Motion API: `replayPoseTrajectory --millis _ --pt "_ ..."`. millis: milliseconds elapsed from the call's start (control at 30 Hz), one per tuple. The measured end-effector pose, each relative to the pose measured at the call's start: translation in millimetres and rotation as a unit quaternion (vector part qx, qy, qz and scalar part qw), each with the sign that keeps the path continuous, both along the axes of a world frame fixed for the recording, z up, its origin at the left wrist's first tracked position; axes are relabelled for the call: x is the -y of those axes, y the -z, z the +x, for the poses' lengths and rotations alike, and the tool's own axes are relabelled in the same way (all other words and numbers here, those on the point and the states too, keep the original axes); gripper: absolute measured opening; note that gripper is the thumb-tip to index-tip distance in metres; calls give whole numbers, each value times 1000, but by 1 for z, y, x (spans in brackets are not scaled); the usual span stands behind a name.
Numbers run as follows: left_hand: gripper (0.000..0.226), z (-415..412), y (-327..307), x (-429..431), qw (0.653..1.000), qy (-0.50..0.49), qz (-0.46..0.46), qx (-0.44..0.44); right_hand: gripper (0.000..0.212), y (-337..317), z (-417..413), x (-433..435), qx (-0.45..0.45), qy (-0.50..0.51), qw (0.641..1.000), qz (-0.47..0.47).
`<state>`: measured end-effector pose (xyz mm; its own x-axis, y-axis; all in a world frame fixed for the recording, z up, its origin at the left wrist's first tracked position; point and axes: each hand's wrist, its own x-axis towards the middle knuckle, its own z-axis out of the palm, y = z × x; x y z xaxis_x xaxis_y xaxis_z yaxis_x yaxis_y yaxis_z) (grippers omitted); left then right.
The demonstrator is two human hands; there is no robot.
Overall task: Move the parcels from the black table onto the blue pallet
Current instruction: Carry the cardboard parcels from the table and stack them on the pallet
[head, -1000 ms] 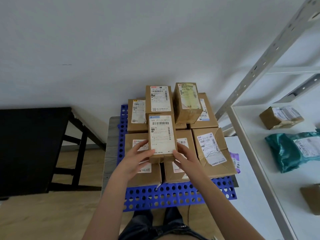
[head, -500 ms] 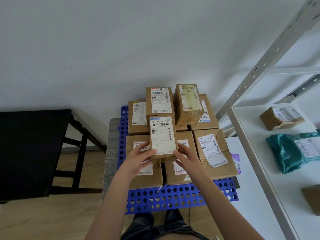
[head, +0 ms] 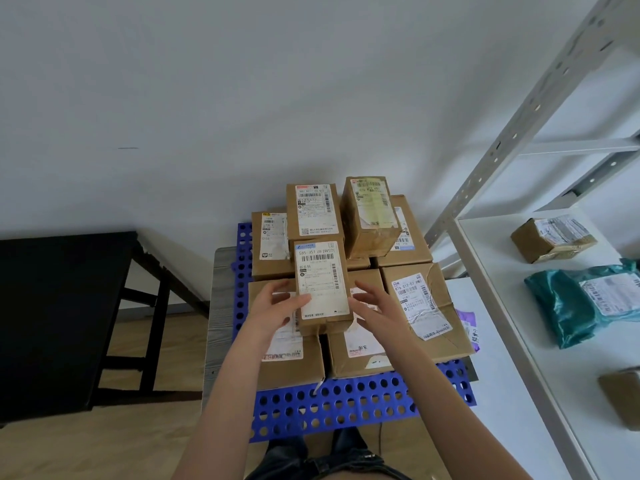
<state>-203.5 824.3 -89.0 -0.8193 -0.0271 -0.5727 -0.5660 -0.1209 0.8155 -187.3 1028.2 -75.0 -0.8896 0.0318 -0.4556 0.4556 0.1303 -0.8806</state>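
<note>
A small brown parcel (head: 320, 282) with a white label lies on top of the stacked cardboard parcels (head: 422, 306) on the blue pallet (head: 346, 403). My left hand (head: 273, 313) holds its near left side, with the thumb on the label. At the parcel's near right edge is my right hand (head: 375, 306), fingers loosely spread, the thumb close to the corner. The black table (head: 52, 306) stands at the left and no parcels show on the part I see.
A white metal shelf (head: 519, 341) stands at the right, holding a brown box (head: 550, 239), a teal bag (head: 581, 303) and another box (head: 623, 396). A purple bag (head: 469, 327) pokes out behind the pallet's right side. The white wall is right behind the stack.
Both hands have slid from the parcel's near end up along its sides. The right fingers have spread away from it. The parcel has hardly moved.
</note>
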Motion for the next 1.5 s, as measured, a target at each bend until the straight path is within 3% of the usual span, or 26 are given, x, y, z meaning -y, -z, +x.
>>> replayPoseTrajectory --millis 267,400,733,1000,1500 --pt "20 6 -29 3 989 -56 -111 -80 34 -24 -13 -6 -81 8 995 60" --pt "10 17 -44 -3 983 -86 -129 -98 26 -33 -14 -6 -115 -19 991 68" --pt "8 54 -70 -18 967 -172 -133 -133 26 -56 -14 -10 -164 -116 977 68" --pt "8 87 -78 -12 956 -214 -143 -144 27 -70 0 14 -176 -180 968 6" --pt "11 158 -103 135 928 -293 -132 -188 21 -88 47 175 -194 -276 941 -6"
